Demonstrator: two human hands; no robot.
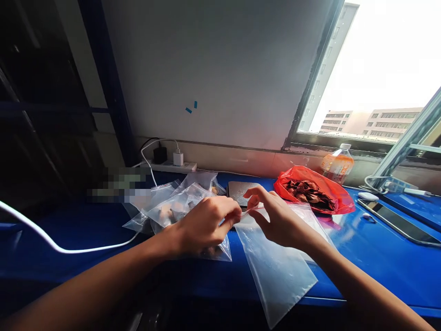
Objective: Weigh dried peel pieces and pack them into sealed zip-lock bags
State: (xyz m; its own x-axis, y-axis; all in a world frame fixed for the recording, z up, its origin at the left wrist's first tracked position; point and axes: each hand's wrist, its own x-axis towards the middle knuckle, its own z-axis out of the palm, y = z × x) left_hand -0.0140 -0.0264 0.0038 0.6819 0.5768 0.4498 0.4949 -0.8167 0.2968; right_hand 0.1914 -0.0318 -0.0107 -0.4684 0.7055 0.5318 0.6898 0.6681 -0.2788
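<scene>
An empty-looking clear zip bag [275,271] hangs over the front of the blue table, its top edge up between my hands. My left hand [208,223] pinches one top corner of it, fingers closed. On the same edge, the curled thumb and fingers of my right hand [274,216] close at the zip strip. Behind the hands lies a flat metal-topped scale [237,189], partly hidden. Beneath and left of my left hand, several clear bags [168,207] with brown pieces inside lie heaped. An open red plastic bag [344,204] holds dark brown dried pieces [310,193] beyond my right hand.
A drink bottle [339,163] stands by the window behind the red bag. To the right lie a phone [399,220] and a small white case [368,196]. A power strip [189,167] sits along the wall. A white cable [76,250] crosses the table's left side.
</scene>
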